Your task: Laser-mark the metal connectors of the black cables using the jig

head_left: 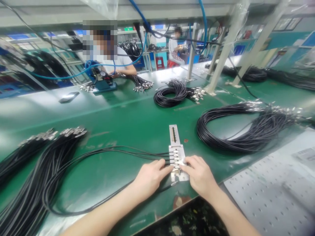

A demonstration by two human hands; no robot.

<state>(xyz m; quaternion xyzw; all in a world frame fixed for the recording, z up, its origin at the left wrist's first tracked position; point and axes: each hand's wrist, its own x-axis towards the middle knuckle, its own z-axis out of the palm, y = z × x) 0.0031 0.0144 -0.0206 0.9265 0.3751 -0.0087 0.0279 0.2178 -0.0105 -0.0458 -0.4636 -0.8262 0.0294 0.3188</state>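
Observation:
A narrow metal fixture (180,153) lies on the green bench, with several black cables (128,149) leading into it from the left. Their silver connectors (175,155) sit side by side in its slots. My left hand (150,175) is closed at the fixture's left edge, thumb and forefinger on a cable at its connector. From the right, my right hand (199,173) is closed, thumb and forefinger pinching the connector end at the same slot. The fingertips partly hide what they grip. One loose cable end (174,184) lies just below the fixture.
Bundles of black cables (52,164) lie at left; a big coil (214,131) sits at right and a smaller coil (169,95) behind. A perforated metal plate (265,183) is at lower right. Across the bench, a person sits by a blue bench press (104,83). White posts (222,55) rise at right.

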